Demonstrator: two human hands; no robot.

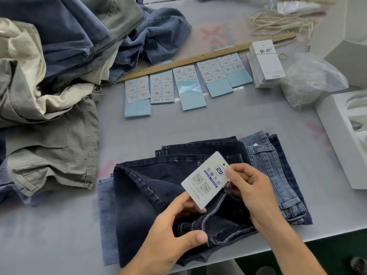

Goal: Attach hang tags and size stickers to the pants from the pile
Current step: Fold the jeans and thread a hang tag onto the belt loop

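Note:
Folded dark denim pants (143,195) lie on the grey table near its front edge, on top of lighter blue jeans (278,175). Above their waistband I hold a white hang tag (206,180) printed with QR codes and a blue logo. My left hand (170,231) pinches the tag's lower corner, its thumb lying over the waistband. My right hand (250,187) pinches the tag's top corner by the punched hole, where a thin string shows. Sheets of size stickers (162,89) on blue backing lie in a row behind. A pile of pants (49,76) fills the left.
A long wooden ruler (198,58) runs diagonally behind the stickers. A stack of white hang tags (265,64) stands at its right end, with loose strings (282,22) beyond. A plastic bag (309,80) and white boxes (343,139) occupy the right side.

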